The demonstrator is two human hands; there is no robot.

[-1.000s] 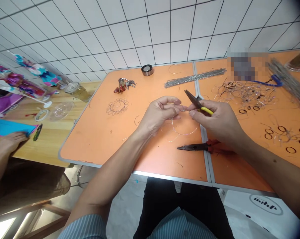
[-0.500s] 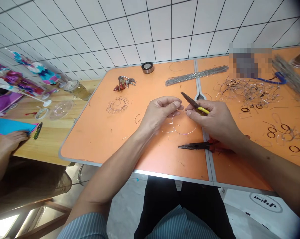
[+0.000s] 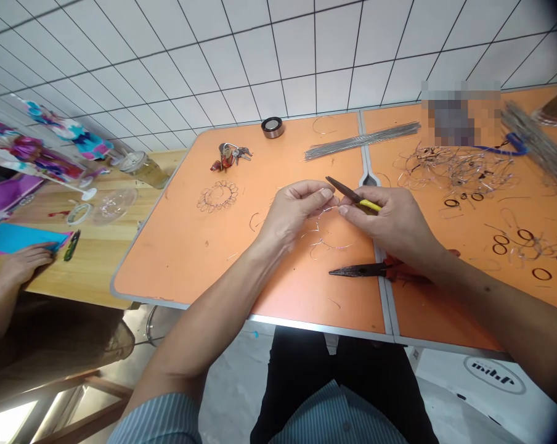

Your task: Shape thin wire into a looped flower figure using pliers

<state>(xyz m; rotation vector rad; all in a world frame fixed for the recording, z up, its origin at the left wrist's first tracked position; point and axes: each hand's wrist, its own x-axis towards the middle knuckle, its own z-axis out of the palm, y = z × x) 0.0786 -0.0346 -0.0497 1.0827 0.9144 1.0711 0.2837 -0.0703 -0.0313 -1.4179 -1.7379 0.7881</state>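
Observation:
My left hand (image 3: 301,206) is closed, its thumb and fingers pinching a thin wire ring (image 3: 337,248) with small loops along its left side. My right hand (image 3: 394,216) is wrapped round a pair of pliers (image 3: 347,191) with dark jaws and a yellow handle, the jaws pointing up and left. Its thumb and index fingertips meet at the top of the ring, close to the left fingertips. Exactly how the wire lies between the fingers is hidden. Below the right hand lie red-handled long-nose pliers (image 3: 359,270), partly covered by the wrist.
A finished-looking looped wire ring (image 3: 217,196), keys (image 3: 230,157) and a tape roll (image 3: 272,127) lie on the orange table. Straight wires (image 3: 361,142), tangled wire (image 3: 458,169) and dark rings (image 3: 541,274) are further right. At left, another person's hand (image 3: 29,262) rests on blue paper.
My right hand and its pliers have moved slightly left, closer to my left hand. The wire ring has tilted and looks flatter. My left hand has barely moved.

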